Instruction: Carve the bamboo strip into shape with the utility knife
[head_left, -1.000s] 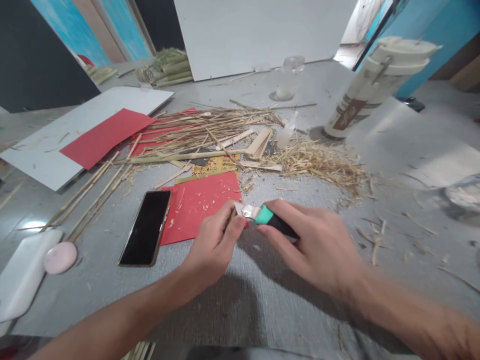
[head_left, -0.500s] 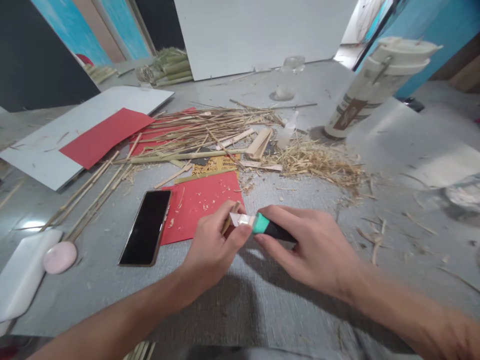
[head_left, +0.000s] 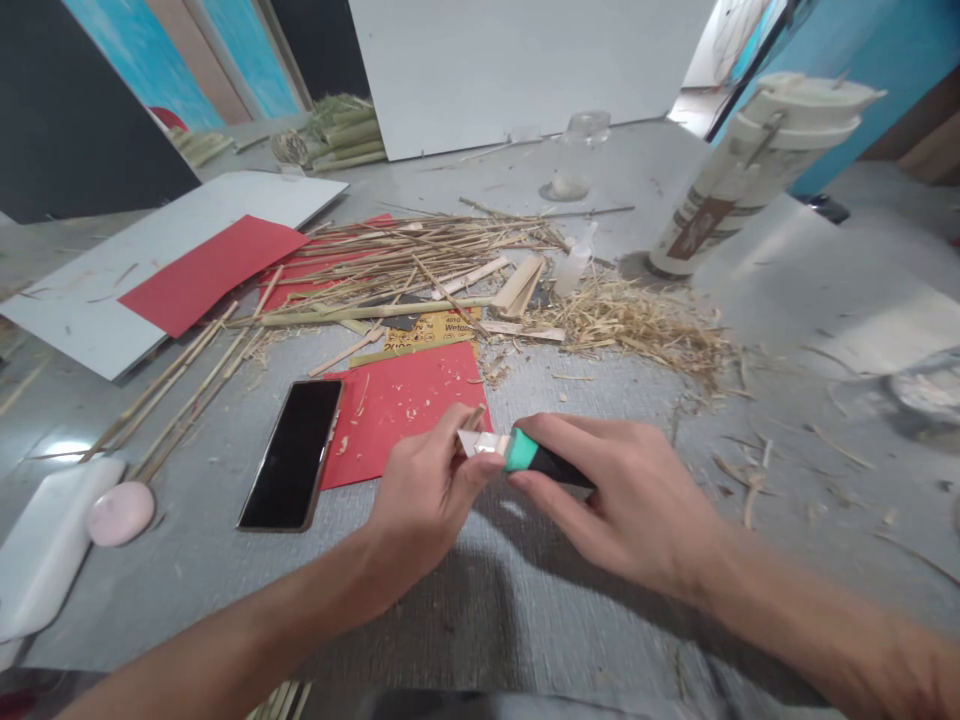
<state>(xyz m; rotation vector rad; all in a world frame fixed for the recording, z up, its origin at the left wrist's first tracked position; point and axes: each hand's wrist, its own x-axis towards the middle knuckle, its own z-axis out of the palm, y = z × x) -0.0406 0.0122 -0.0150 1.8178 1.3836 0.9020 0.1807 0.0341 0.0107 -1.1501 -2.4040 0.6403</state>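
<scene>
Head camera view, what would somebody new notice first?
Probably the green-and-black knife in the right hand, near the center, its blade by the thin stick in the left hand. Beyond that hand lies a red sheet flecked with shavings, a phone at its left. A tall white container stands at right.

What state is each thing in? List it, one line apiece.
Cutter: blade extended, gripped in right hand
Slim piece: held in left hand, mostly hidden
Phone: lying flat, screen dark
Nearer red sheet: flat, strewn with shavings
Stick pile: loose, crisscrossed
Straw: heaped
Tall canister: standing
Clear jar: standing
</scene>
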